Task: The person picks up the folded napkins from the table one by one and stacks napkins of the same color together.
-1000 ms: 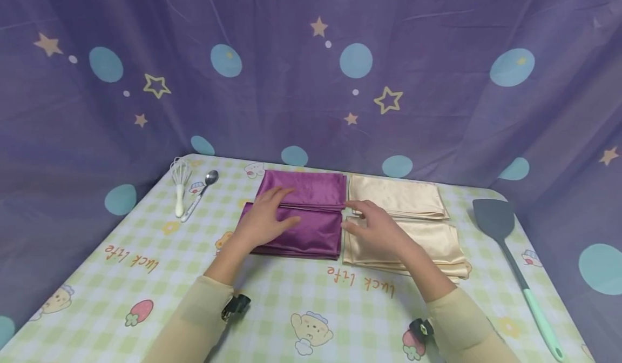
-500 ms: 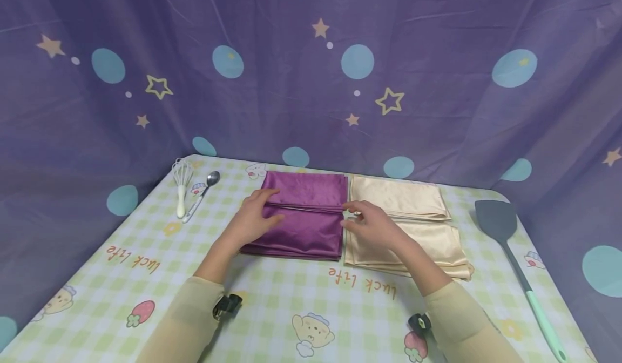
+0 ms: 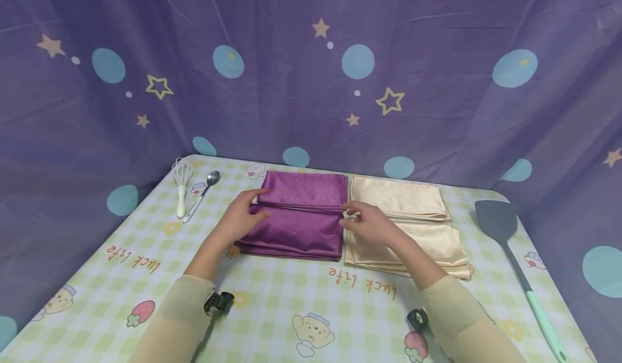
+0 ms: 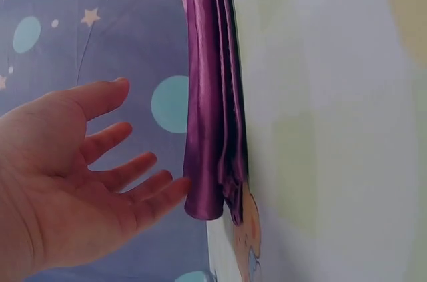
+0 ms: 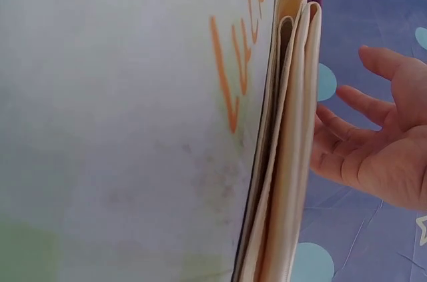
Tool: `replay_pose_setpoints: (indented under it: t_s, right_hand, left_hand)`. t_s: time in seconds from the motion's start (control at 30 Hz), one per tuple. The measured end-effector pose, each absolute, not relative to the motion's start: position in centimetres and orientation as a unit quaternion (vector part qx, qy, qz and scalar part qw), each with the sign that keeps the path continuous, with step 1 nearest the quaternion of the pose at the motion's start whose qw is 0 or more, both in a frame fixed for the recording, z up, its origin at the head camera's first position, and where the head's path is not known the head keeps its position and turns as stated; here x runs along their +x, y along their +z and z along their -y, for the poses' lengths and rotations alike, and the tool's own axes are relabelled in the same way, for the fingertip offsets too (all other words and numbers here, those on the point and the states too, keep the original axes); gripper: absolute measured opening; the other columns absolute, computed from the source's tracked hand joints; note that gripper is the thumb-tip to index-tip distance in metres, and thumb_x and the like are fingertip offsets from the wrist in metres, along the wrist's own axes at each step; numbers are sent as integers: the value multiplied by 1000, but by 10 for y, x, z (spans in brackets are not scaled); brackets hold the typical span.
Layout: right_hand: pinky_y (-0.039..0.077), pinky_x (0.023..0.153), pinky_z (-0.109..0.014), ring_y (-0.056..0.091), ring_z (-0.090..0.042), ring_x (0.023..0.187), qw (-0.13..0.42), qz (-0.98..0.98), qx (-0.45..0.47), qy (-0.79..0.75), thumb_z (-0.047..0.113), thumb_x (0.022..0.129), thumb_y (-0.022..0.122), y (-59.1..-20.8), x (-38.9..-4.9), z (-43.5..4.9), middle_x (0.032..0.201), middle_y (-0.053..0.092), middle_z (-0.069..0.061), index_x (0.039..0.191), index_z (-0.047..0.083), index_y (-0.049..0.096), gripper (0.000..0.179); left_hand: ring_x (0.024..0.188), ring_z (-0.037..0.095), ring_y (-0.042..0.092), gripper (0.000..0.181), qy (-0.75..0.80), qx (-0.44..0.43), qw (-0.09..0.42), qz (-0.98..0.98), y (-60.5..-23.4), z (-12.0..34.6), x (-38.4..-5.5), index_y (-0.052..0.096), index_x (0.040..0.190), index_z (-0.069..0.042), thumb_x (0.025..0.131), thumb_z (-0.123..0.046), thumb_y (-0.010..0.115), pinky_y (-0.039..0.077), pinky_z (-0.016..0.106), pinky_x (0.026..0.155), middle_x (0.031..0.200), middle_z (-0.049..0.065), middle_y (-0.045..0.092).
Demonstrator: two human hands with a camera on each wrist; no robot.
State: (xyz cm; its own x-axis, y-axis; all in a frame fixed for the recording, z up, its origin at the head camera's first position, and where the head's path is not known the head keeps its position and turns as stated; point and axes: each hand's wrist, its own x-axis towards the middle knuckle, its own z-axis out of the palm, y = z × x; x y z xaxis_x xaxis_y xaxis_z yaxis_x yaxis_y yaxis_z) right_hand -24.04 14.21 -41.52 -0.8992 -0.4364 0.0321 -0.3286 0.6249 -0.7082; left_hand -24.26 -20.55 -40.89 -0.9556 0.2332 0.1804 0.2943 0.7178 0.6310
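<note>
Holding both hands over opposite ends of the far folded rectangle of glossy purple satin and the near folded rectangle of glossy purple satin, with the bare left hand at the left ends and the bare right hand by the right ends. Resting the left fingers apart and relaxed, clear of the thumb; bending the right fingers loosely, also apart from the thumb, and pinching nothing visible. Cannot tell about light fingertip contact at either end. Just to the right on the green-and-white checked tablecloth, see the far folded rectangle of shiny cream satin and the near folded rectangle of shiny cream satin, the latter partly beneath the right hand. For what looks like straightening, best to lay the fingertips flat on both purple ends and press evenly, moving all layers together; avoid pinching one layer, given the likely slipperiness of satin. Nudge in small strokes, checking against the narrow seam between the purple pair. Raise the right palm enough to avoid dragging the slightly uneven layers of near cream satin.
</note>
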Motion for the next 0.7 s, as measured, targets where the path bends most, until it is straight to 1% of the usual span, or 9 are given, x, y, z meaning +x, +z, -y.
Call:
replay_pose_setpoints:
  t_s: [0.13,0.3,0.43,0.7]
  right_hand:
    - [54,90,-46,66,-29,101,72,-900,-222,-369,27,99,65,-416,-243,-141,125,65,-22,137,3,59,46]
    - [55,87,-44,66,-25,97,73,-905,-224,-353,26,98,66,-419,-246,-139,119,67,-18,136,3,60,44]
    - [55,84,-41,65,-22,94,72,-910,-221,-343,22,98,68,-422,-247,-138,114,69,-13,134,4,62,42]
    - [54,91,-45,67,-28,97,56,-917,-222,-326,21,96,70,-429,-252,-134,109,70,-12,132,-1,63,43]
  left_hand:
    - [126,47,49,58,-354,-132,44,925,-409,210,-244,49,145,1,94,-15,72,38,58,108,145,30,46]
    - [122,47,53,55,-378,-113,32,918,-412,215,-245,50,145,-2,95,-15,71,42,58,104,145,30,46]
    - [123,47,53,54,-390,-96,15,915,-414,218,-247,50,145,-3,97,-17,69,43,58,104,146,29,45]
    - [126,48,51,49,-407,-79,-2,910,-418,224,-248,51,143,0,99,-16,67,41,57,106,148,30,44]
